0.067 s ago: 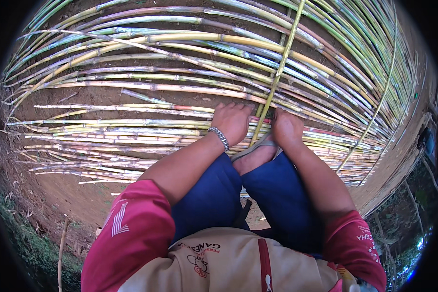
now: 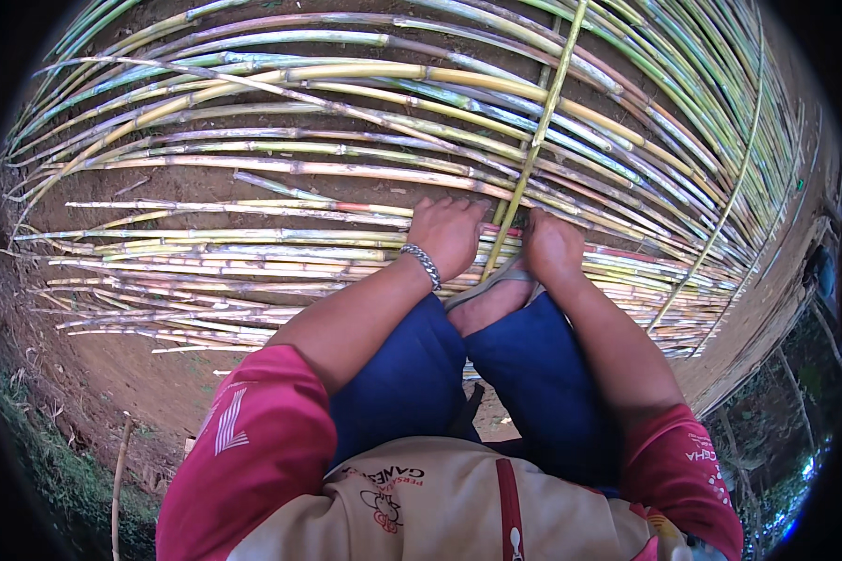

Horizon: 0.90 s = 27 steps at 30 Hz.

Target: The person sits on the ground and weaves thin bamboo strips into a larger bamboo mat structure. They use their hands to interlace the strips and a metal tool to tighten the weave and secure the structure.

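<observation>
While left hand (image 2: 447, 237) curls over yellowish jointed canes (image 2: 271, 235) | right hand (image 2: 552, 247) beside slim yellow-green pole (image 2: 544, 122) | both grips: hold unclear

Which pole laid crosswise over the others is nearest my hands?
The yellow-green pole passing between your left hand and right hand; another crosswise pole lies farther right.

Soft, even daylight, fisheye-curved canes (image 2: 355, 70), black corners, dim lower-right edge, small blue-white glare there
</observation>
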Each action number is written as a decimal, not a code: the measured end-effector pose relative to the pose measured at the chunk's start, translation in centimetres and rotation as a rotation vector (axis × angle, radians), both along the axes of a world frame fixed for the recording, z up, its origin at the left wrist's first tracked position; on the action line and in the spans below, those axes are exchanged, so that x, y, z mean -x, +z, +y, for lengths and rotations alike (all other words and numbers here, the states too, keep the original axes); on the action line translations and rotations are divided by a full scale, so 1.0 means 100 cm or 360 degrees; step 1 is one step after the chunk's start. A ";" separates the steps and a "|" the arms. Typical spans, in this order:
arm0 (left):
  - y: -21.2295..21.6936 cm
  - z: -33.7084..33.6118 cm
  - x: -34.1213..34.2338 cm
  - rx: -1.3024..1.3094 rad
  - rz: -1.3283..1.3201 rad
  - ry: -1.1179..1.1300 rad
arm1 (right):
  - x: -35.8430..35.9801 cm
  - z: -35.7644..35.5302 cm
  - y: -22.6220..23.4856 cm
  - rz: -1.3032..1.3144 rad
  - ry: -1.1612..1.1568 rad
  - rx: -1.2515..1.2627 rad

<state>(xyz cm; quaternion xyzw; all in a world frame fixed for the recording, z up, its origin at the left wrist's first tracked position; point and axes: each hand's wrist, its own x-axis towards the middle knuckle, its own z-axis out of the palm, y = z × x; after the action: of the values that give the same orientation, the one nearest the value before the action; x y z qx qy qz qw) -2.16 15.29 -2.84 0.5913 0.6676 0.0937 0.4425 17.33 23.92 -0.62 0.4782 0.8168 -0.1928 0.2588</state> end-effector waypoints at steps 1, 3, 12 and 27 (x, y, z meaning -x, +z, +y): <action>0.000 0.001 0.001 0.0025 -0.0005 -0.0014 | -0.001 -0.001 -0.001 0.0047 -0.0002 -0.0018; 0.002 0.002 0.000 0.0043 0.0011 -0.0023 | 0.001 -0.001 -0.001 0.0035 0.0031 0.0002; 0.001 0.001 -0.001 0.0052 0.0009 -0.0022 | -0.004 -0.007 -0.012 0.0120 -0.0004 -0.0070; 0.013 0.029 0.008 0.0458 -0.0101 -0.0217 | 0.014 -0.010 -0.012 -0.0070 -0.0685 0.0233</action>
<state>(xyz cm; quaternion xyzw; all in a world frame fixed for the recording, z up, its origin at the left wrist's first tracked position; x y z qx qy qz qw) -2.93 18.18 -1.57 0.5625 0.6181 -0.0144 0.5490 15.97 22.89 -1.85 0.6254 0.6741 -0.2918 0.2633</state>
